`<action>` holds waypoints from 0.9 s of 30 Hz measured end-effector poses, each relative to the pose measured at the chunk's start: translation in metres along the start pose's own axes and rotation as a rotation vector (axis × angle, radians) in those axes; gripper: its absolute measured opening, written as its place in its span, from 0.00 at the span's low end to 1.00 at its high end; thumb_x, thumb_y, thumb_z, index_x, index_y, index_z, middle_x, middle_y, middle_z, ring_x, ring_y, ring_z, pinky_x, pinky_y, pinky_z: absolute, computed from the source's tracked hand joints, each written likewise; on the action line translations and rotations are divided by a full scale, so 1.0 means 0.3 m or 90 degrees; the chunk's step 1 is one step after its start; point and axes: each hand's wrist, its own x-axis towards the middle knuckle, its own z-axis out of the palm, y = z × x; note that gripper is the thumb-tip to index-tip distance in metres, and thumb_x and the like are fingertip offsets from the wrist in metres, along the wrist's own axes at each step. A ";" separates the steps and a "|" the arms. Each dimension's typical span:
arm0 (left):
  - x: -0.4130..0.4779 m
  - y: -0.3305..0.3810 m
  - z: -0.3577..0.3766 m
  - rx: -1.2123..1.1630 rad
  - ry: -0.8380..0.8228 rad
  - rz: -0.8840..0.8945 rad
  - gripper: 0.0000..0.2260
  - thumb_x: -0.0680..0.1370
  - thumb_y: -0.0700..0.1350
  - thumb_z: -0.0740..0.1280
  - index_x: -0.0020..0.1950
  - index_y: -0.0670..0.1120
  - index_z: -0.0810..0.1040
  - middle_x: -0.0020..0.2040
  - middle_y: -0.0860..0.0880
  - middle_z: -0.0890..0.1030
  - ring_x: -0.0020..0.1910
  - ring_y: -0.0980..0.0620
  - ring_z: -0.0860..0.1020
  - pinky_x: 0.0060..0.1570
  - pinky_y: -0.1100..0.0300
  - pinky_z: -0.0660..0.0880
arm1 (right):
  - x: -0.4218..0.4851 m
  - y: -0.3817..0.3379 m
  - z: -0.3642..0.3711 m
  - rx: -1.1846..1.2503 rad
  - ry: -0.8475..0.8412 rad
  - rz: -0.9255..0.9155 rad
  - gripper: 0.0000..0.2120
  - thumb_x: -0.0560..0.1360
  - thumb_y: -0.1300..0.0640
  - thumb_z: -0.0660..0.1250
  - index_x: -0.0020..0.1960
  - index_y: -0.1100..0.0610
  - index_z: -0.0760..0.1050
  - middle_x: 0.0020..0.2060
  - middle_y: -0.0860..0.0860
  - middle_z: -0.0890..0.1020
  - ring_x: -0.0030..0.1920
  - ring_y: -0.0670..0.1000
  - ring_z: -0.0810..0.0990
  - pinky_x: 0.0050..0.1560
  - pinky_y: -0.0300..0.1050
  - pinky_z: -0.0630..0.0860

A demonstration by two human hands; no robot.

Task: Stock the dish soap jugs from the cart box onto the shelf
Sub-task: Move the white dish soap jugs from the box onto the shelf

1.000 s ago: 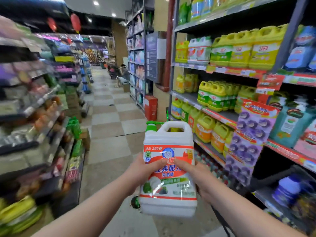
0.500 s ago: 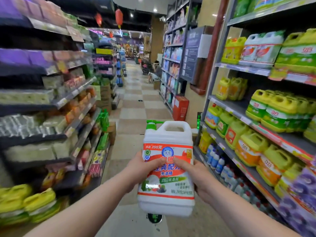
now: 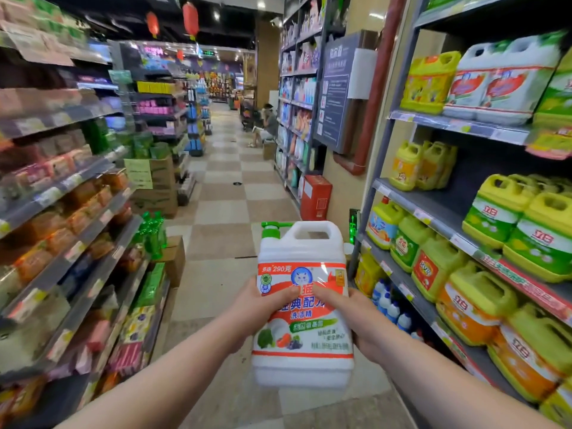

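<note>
Currently, the dish soap jug [image 3: 303, 305] is held in mid-air over the aisle floor [image 3: 223, 212], in front of the person and left of the shelf [image 3: 433, 212]. It touches no shelf.

Grip state: the left hand [image 3: 263, 305] clasps the jug's left flank and the right hand [image 3: 356, 323] clasps its right flank. Both thumbs lie across the front label. The remaining fingers wrap behind the body and are hidden.

Orientation: the long axis is vertical and the jug is upright, with its base lowest. The printed label faces the camera. The green pump cap [image 3: 272, 230] sits at the top left, and the moulded handle [image 3: 312, 226] spans the top from centre to right. Which way the pump nozzle points cannot be told.

Handling, as a judgement:
- The jug appears full, so expect considerable weight.
- The walls look like stiff plastic that yields slightly under pressure.
- The glossy label film may be slippery, so a flank grip relies on squeeze alone.
- The body is not fragile. The pump cap is the weak part and should not take load.

Recommended hold: use the moulded handle with one hand and support the base with the other. Similar white jugs [image 3: 501, 85] stand on the upper shelf at right, which is a probable destination.
</note>
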 end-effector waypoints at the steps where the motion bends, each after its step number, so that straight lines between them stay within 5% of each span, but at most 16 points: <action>1: 0.056 0.007 -0.005 0.008 -0.002 -0.002 0.16 0.70 0.52 0.73 0.55 0.50 0.77 0.46 0.51 0.86 0.42 0.52 0.85 0.33 0.63 0.79 | 0.045 -0.013 -0.011 0.006 0.009 -0.001 0.25 0.64 0.53 0.78 0.57 0.58 0.76 0.45 0.57 0.86 0.44 0.59 0.85 0.49 0.57 0.81; 13: 0.854 0.118 -0.078 0.036 -0.164 0.020 0.16 0.68 0.53 0.75 0.52 0.51 0.78 0.42 0.54 0.86 0.39 0.54 0.85 0.29 0.66 0.77 | 0.627 -0.194 -0.137 0.067 0.185 -0.027 0.24 0.65 0.54 0.77 0.57 0.58 0.76 0.44 0.58 0.86 0.44 0.59 0.86 0.46 0.54 0.82; 19: 1.200 0.187 -0.081 0.058 -0.274 0.028 0.18 0.69 0.49 0.75 0.57 0.48 0.79 0.50 0.47 0.85 0.47 0.47 0.84 0.52 0.48 0.80 | 0.846 -0.270 -0.177 0.144 0.292 -0.065 0.19 0.63 0.57 0.77 0.51 0.59 0.78 0.38 0.57 0.86 0.36 0.56 0.86 0.30 0.45 0.80; 27: 1.542 0.196 0.072 0.058 -0.348 0.011 0.19 0.69 0.49 0.75 0.57 0.46 0.77 0.50 0.47 0.85 0.46 0.47 0.84 0.50 0.51 0.80 | 1.057 -0.320 -0.378 0.154 0.393 -0.044 0.20 0.65 0.56 0.77 0.54 0.60 0.78 0.42 0.59 0.86 0.42 0.59 0.86 0.40 0.51 0.82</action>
